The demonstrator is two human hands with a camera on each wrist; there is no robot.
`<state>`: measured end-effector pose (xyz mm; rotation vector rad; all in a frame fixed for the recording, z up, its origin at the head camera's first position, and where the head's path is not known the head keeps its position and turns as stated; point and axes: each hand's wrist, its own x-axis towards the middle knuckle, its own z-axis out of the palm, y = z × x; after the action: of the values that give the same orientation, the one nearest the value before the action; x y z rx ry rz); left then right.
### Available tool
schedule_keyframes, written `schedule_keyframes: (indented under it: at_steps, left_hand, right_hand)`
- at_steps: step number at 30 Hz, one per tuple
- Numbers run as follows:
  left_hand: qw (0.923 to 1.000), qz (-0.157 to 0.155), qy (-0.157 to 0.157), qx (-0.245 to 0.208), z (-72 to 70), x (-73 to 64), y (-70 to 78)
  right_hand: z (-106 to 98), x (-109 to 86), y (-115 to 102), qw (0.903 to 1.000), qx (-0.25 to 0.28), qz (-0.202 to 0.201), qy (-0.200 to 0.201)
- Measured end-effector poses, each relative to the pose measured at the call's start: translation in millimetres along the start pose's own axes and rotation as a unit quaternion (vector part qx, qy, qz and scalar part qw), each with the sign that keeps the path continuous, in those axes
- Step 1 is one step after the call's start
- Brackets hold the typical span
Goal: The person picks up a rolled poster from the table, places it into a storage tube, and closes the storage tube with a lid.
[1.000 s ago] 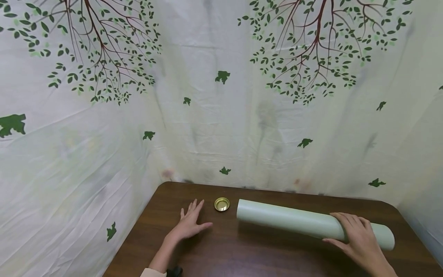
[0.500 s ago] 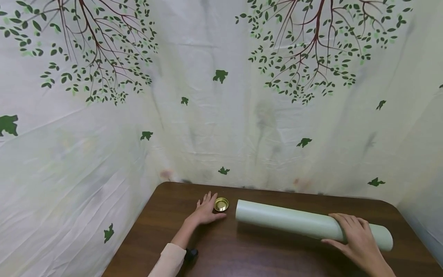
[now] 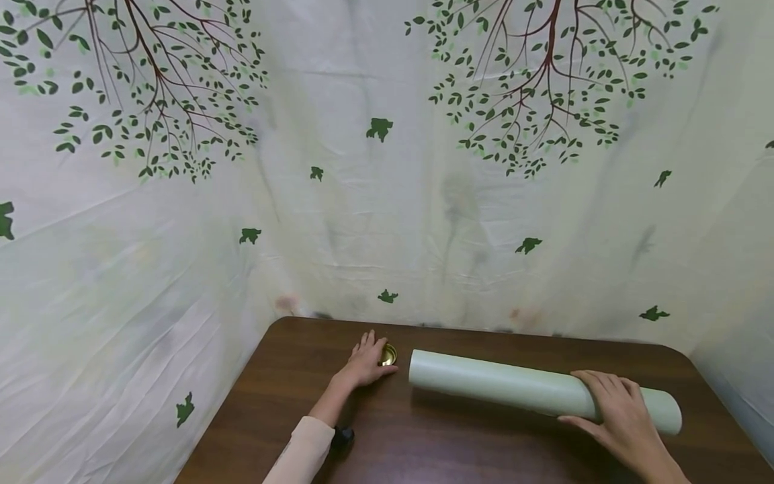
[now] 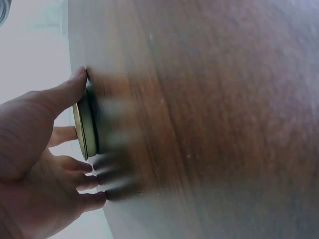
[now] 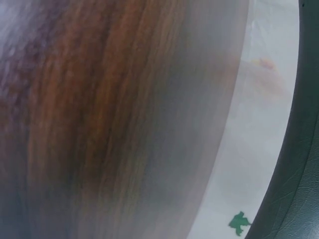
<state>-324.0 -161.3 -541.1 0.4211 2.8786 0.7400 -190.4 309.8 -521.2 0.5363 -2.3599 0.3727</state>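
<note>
- On the brown wooden table (image 3: 471,447), close to its far edge: a small round gold dish (image 3: 390,355), partly covered by the left hand (image 3: 365,361).
- Around this dish: the thumb of the left hand towards the near side, the index finger towards the far side, seeming to touch the rim in the left wrist view; the other fingers with tips down near the table. Pinching firmly or only placed loosely about the dish: cannot tell.
- To the right of the dish, a little apart: a long light green tube (image 3: 490,380), slanting slightly down to the right.
- Near the right end of the tube: the right hand (image 3: 621,411), holding it from above, with fingers over the top and thumb along the near side.
- Below the tube: a dark shadow (image 3: 447,407) on the table.
- On the left arm: a beige sleeve (image 3: 304,449), with a black object (image 3: 342,437) beside the wrist, too small to name.
- Behind the table: a white cloth (image 3: 338,235), printed with leafy branches (image 3: 160,81).
</note>
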Motion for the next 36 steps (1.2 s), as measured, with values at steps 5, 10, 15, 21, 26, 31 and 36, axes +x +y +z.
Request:
schedule_keyframes:
  at_steps: [5,10,15,21,26,31,36]
  left_hand:
    - [0.9996,0.013,0.023,-0.008,-0.4,-0.6,-1.8]
    - [0.9983,0.036,0.043,-0.017,-3.3,-3.0,-5.1]
    - [0.993,0.082,0.068,-0.051,-12.1,-13.5,-6.9]
    - [0.9852,0.102,0.054,-0.126,-22.2,-31.4,-6.1]
    - [0.9746,0.104,0.021,-0.197,-28.0,-45.9,-1.9]
    - [0.9577,0.13,-0.033,-0.255,-28.0,-54.8,2.0]
    - [0.948,0.143,-0.051,-0.28,-23.8,-58.2,3.4]
  right_hand:
    - [0,0.1,0,1.0,-0.003,0.0,-0.002]
    - [-1,1.3,1,1.0,-0.009,-0.002,-0.001]
    - [-2,2.7,1,0.9999,-0.011,-0.003,0.004]
    - [0,2.2,-1,0.9999,-0.009,-0.004,-0.001]
    - [1,3.8,-4,1.0,-0.009,-0.002,-0.001]
    - [2,8.2,-6,0.9999,-0.006,-0.01,-0.001]
    - [2,12.1,-8,0.9999,-0.003,-0.016,-0.001]
